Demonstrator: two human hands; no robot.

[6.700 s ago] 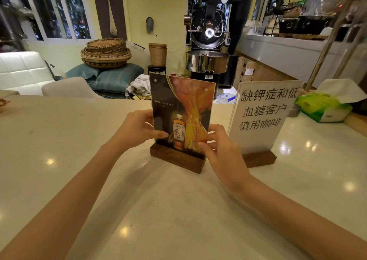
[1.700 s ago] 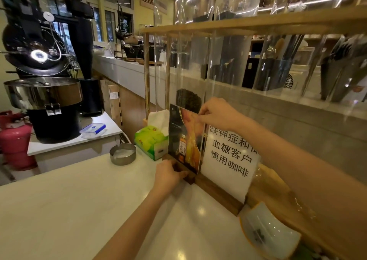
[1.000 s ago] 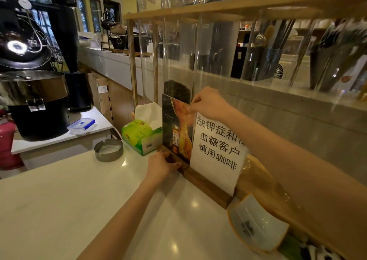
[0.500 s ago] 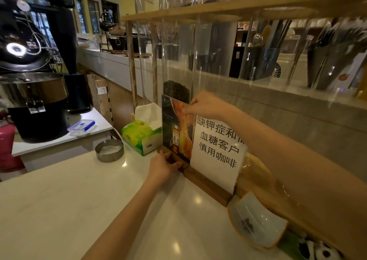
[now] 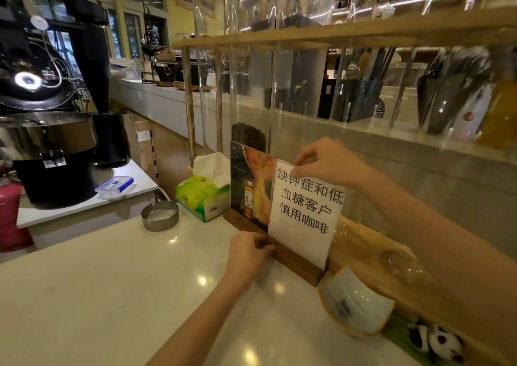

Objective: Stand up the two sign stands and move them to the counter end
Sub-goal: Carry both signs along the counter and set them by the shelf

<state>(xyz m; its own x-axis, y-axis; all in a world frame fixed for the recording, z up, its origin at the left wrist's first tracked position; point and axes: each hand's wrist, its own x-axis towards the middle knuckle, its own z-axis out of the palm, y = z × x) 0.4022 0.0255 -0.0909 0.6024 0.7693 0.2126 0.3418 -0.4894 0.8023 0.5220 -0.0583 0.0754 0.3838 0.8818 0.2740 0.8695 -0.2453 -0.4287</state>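
Stands both upright at tabletop (image 5: 117, 290) end by tissue box (image 5: 201, 197): whisky ad stand (image 5: 250, 189) rear, white notice stand (image 5: 303, 211) overlapping in front; left hand (image 5: 247, 253) grip pinching notice's wooden base, right hand (image 5: 327, 161) grip pinching its top edge; task approx. done, final alignment and release left.

Right hand (image 5: 327, 161) now pinches top corner of white text sign (image 5: 305, 211), no longer bottle poster sign (image 5: 250, 192). Left hand (image 5: 247, 253) moves along wooden bases toward white sign's.
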